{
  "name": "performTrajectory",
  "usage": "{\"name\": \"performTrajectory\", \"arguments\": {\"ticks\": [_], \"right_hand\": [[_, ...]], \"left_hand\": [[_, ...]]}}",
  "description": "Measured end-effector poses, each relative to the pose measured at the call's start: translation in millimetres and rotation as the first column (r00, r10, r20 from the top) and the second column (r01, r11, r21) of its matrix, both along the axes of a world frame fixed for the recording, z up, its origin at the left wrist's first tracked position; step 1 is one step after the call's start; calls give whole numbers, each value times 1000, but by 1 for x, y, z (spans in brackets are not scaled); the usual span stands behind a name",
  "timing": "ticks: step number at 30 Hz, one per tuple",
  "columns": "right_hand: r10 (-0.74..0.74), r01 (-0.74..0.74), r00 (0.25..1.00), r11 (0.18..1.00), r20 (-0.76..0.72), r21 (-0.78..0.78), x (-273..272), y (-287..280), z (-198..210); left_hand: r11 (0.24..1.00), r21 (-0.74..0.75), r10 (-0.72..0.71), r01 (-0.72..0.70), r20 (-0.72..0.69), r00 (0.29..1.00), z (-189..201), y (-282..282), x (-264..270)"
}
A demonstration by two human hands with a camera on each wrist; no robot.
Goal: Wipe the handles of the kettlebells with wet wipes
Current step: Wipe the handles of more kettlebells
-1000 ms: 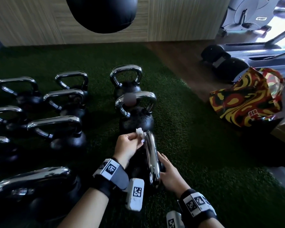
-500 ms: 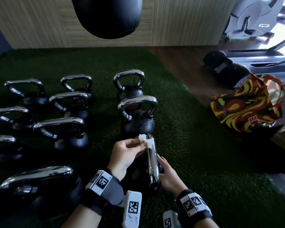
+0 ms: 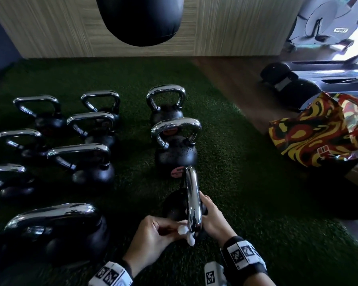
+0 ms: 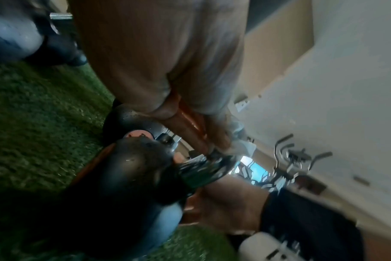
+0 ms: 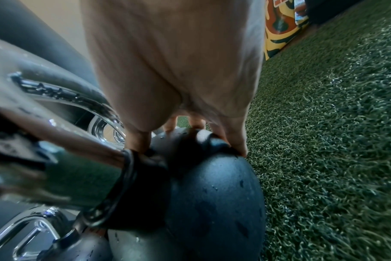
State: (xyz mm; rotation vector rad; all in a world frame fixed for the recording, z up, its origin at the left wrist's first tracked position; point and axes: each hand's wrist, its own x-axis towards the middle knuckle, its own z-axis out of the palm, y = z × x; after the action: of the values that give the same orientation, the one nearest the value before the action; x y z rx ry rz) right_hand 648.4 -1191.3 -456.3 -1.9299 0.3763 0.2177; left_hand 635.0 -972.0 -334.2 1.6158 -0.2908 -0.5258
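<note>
A black kettlebell (image 3: 174, 207) stands on green turf just in front of me, its chrome handle (image 3: 192, 199) running away from me. My left hand (image 3: 174, 230) pinches a crumpled white wet wipe (image 3: 184, 232) against the near end of that handle; the left wrist view shows the wipe (image 4: 237, 139) pressed on the handle (image 4: 203, 167). My right hand (image 3: 207, 209) grips the kettlebell from the right. In the right wrist view its fingertips (image 5: 239, 150) lie on the dark body (image 5: 212, 194), thumb by the handle's base.
Two more kettlebells (image 3: 174, 149) stand in line beyond this one, and several others (image 3: 81, 159) crowd the turf to the left. A black punching bag (image 3: 141, 19) hangs ahead. A red-and-yellow patterned bag (image 3: 316, 133) and gym machines (image 3: 322, 23) sit on the right.
My left hand has slid the wipe along the handle from its far end to its near end, towards me. The right hand has kept its hold on the kettlebell.
</note>
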Motion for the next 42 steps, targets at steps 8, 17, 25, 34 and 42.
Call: {"name": "performTrajectory", "arguments": {"ticks": [8, 17, 25, 34, 42], "right_hand": [[-66, 66, 998, 998, 7, -23, -2, 5, 4], [-321, 337, 929, 940, 183, -60, 6, -4, 85], [266, -134, 752, 958, 603, -255, -11, 18, 169], [137, -16, 757, 981, 639, -192, -7, 22, 170], [-1, 150, 737, 975, 676, -161, -8, 21, 171]], "left_hand": [[997, 62, 46, -54, 123, 991, -17, -1, -4], [979, -9, 202, -202, -11, 979, 0, 3, 26], [885, -279, 194, -372, -507, 840, 38, -11, 41], [877, -293, 240, -382, -421, 875, 46, -25, 44], [959, -153, 178, -238, -330, 927, 41, -17, 48]]}}
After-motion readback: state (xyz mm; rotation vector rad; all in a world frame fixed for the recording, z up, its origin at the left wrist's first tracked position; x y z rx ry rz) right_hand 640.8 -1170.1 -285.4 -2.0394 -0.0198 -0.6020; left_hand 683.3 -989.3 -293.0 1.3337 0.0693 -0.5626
